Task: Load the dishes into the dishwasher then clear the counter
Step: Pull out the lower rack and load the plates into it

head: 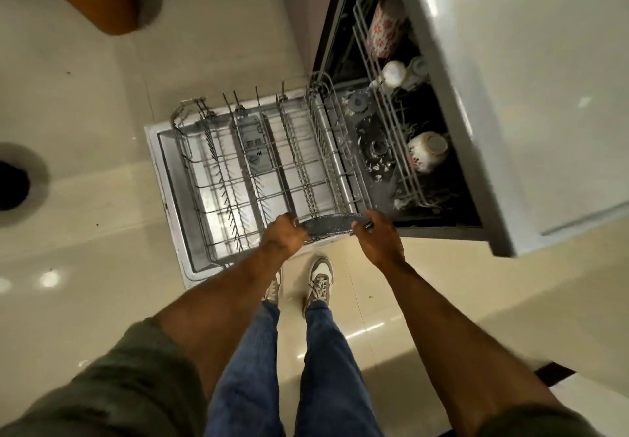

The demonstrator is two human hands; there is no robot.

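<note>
A dark speckled plate (332, 223) stands on edge at the near side of the pulled-out lower rack (258, 171) of the open dishwasher. My left hand (286, 234) grips the plate's left rim. My right hand (376, 235) grips its right rim. The lower rack rests over the lowered dishwasher door (170, 177) and holds nothing else that I can see. In the upper rack (384, 96) lie a floral patterned cup (386, 26), small white pieces (394, 73) and a white patterned bowl (427, 150).
The grey counter top (544, 79) overhangs the dishwasher on the right. An orange bin (102, 4) stands on the tiled floor at the top left, and a dark round object (12, 184) sits at the left edge. My feet (318, 283) stand just in front of the door.
</note>
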